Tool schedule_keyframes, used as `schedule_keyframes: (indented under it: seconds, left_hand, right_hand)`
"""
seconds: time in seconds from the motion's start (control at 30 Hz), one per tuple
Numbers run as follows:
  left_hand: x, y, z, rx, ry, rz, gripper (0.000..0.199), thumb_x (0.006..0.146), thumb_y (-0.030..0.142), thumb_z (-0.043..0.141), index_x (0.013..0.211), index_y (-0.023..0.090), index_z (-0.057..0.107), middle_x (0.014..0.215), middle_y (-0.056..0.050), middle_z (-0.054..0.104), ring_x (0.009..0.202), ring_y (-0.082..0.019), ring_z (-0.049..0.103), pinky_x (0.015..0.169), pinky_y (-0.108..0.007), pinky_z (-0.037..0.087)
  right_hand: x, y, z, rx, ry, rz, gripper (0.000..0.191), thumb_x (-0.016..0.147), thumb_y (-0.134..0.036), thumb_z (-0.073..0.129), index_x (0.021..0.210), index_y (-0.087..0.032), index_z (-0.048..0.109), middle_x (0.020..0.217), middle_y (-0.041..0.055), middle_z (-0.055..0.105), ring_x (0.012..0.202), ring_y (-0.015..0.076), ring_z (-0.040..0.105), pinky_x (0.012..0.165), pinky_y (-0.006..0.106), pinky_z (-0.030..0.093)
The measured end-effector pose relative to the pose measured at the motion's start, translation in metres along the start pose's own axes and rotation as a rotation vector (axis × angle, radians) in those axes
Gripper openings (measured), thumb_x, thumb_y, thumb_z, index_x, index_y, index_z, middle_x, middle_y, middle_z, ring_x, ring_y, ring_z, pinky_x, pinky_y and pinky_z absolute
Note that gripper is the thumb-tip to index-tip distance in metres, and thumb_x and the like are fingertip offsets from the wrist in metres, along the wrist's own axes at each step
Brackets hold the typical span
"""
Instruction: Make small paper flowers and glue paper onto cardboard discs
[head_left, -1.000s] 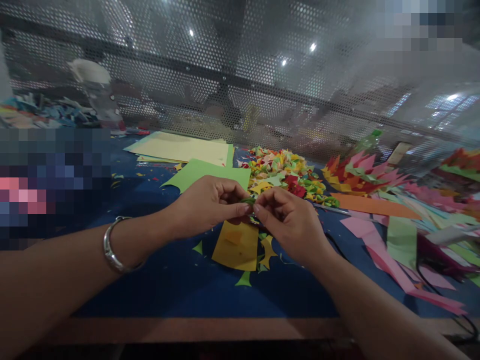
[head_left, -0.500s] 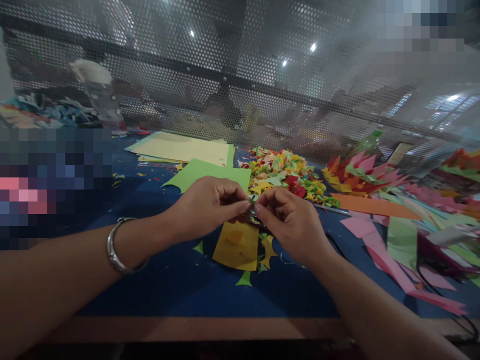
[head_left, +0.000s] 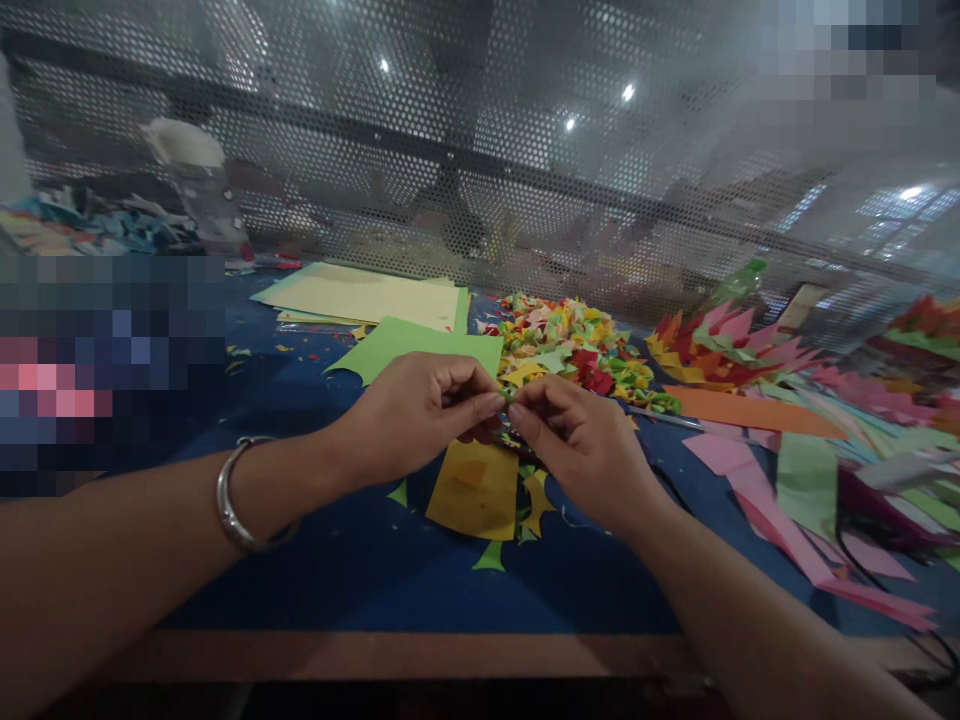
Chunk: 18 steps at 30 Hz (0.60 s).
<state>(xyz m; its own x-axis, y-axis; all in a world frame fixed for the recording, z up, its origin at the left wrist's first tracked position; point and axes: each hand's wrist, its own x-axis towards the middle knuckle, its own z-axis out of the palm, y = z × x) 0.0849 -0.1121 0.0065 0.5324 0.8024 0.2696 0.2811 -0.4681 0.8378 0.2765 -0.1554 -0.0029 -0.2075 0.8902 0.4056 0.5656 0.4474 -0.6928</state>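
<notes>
My left hand [head_left: 420, 415] and my right hand [head_left: 589, 445] meet at the fingertips above the middle of the blue table. Both are closed in a pinch on a small green piece of paper [head_left: 507, 396], mostly hidden by the fingers. Just below them lies a yellow piece of paper [head_left: 474, 495] with a curved edge. Green and yellow scraps [head_left: 535, 505] lie around it. Behind my left hand rests a light green sheet [head_left: 420, 345]. A heap of small coloured paper pieces [head_left: 570, 345] lies behind my right hand.
Pale yellow sheets [head_left: 367, 297] are stacked at the back. To the right are an orange strip [head_left: 761, 412], pink strips [head_left: 780, 530], pointed paper pieces [head_left: 731, 345] and a dark cable [head_left: 862, 565]. A perforated metal panel [head_left: 450, 110] stands behind the blue table [head_left: 337, 590].
A little more of the green paper shows between my fingertips. My hands hold almost the same position, still pinched together.
</notes>
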Motion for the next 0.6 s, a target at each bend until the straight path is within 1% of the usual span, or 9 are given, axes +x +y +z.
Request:
schedule_keyframes:
  seconds: [0.1,0.2,0.3,0.4,0.5,0.6]
  left_hand:
    - [0.0017,-0.0049,-0.0014,0.045,-0.035,0.004,0.021,0.087,0.036,0.059,0.081,0.018,0.066,0.071,-0.001,0.074,0.072,-0.017,0.068,0.075,-0.029,0.052]
    - [0.0027,-0.0074,-0.0026,0.130,-0.065,0.028,0.014,0.083,0.031,0.060,0.082,0.018,0.066,0.065,0.002,0.070,0.070,-0.016,0.065,0.077,-0.030,0.049]
    - [0.0024,-0.0053,-0.0015,0.177,-0.049,0.034,0.009,0.080,0.026,0.060,0.076,0.018,0.063,0.059,0.004,0.066,0.061,-0.013,0.059,0.070,-0.027,0.046]
    - [0.0017,-0.0025,0.0015,0.151,-0.019,0.022,0.008,0.077,0.024,0.060,0.072,0.018,0.060,0.058,0.005,0.063,0.054,-0.010,0.052,0.062,-0.025,0.042]
    - [0.0011,-0.0018,0.0040,0.143,0.009,0.018,0.008,0.075,0.024,0.060,0.071,0.017,0.059,0.059,0.005,0.060,0.054,-0.009,0.050,0.058,-0.023,0.038]
    - [0.0003,-0.0012,0.0046,0.206,0.022,0.034,0.008,0.073,0.024,0.060,0.069,0.017,0.057,0.058,0.006,0.052,0.053,-0.009,0.046,0.055,-0.023,0.034]
  right_hand:
    - [0.0006,0.0022,0.0006,-0.016,-0.003,-0.005,0.013,0.094,-0.028,0.056,0.086,-0.018,0.060,0.069,-0.0013,0.058,0.059,0.0118,0.047,0.054,0.024,0.037]
    - [0.0000,0.0028,0.0012,-0.014,-0.011,-0.007,0.012,0.094,-0.027,0.056,0.086,-0.019,0.060,0.068,-0.0022,0.056,0.059,0.0115,0.046,0.054,0.024,0.036]
    - [-0.0008,0.0013,0.0015,-0.024,-0.029,-0.019,0.012,0.093,-0.026,0.056,0.084,-0.019,0.058,0.066,-0.0035,0.052,0.058,0.0110,0.044,0.053,0.024,0.035]
    - [-0.0006,-0.0005,0.0015,-0.038,-0.028,-0.030,0.010,0.092,-0.024,0.057,0.083,-0.019,0.058,0.065,-0.0045,0.049,0.058,0.0105,0.042,0.053,0.023,0.035]
    - [0.0000,-0.0011,0.0021,-0.029,-0.027,-0.029,0.009,0.091,-0.023,0.056,0.083,-0.019,0.056,0.065,-0.0049,0.048,0.058,0.0102,0.041,0.053,0.022,0.035]
    - [-0.0001,-0.0016,0.0031,-0.047,-0.029,-0.044,0.009,0.088,-0.019,0.057,0.079,-0.019,0.054,0.063,-0.0058,0.046,0.056,0.0095,0.040,0.052,0.021,0.034]
